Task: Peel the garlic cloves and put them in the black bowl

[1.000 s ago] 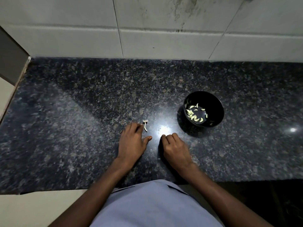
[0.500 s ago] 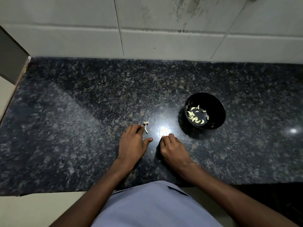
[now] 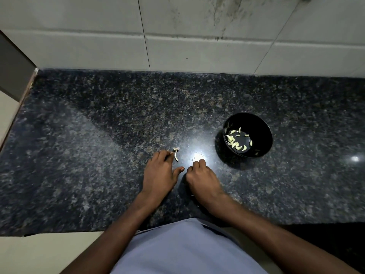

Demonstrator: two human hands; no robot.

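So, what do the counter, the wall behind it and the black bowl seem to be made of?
Counter: seems polished granite, dark with pale speckles; it mirrors a bright lamp spot.
Wall: seems large pale ceramic tiles with thin joints and a dull sheen, dirty streaks at the top.
Black bowl: smooth and glossy, plastic or glazed ceramic; I cannot tell which.
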